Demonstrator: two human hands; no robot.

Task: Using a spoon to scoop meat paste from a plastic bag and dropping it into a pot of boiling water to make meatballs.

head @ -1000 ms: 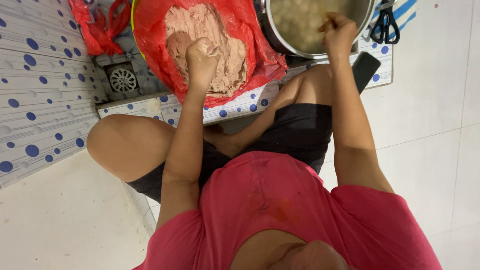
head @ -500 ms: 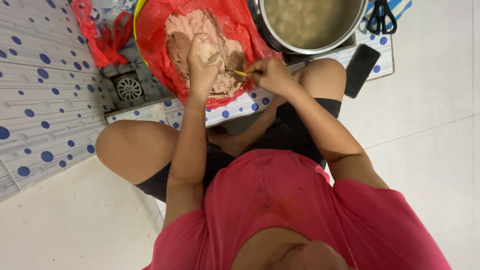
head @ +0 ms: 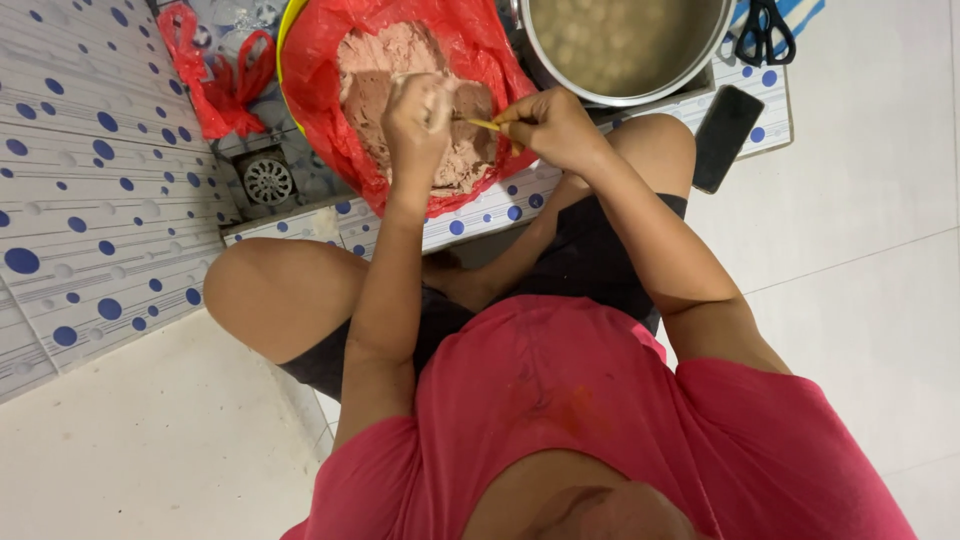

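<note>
My left hand (head: 420,112) is closed around a lump of pinkish-brown paste, held over a mound of the same paste (head: 400,100) in a red plastic bag (head: 320,90) that lines a bowl. My right hand (head: 545,125) grips a small yellow spoon (head: 484,124) whose tip touches the top of my left fist. A big metal pot (head: 620,50) of cloudy liquid with pale balls stands just beyond my right hand.
A black phone (head: 727,136) lies on the dotted mat right of my knee. Black scissors (head: 765,30) rest at the top right. A floor drain (head: 268,180) and a crumpled red bag (head: 215,85) sit left of the bowl, beside a dotted tiled wall (head: 90,210).
My right hand has come back from the pot to my left fist and now holds the spoon against it. My left hand stayed over the paste.
</note>
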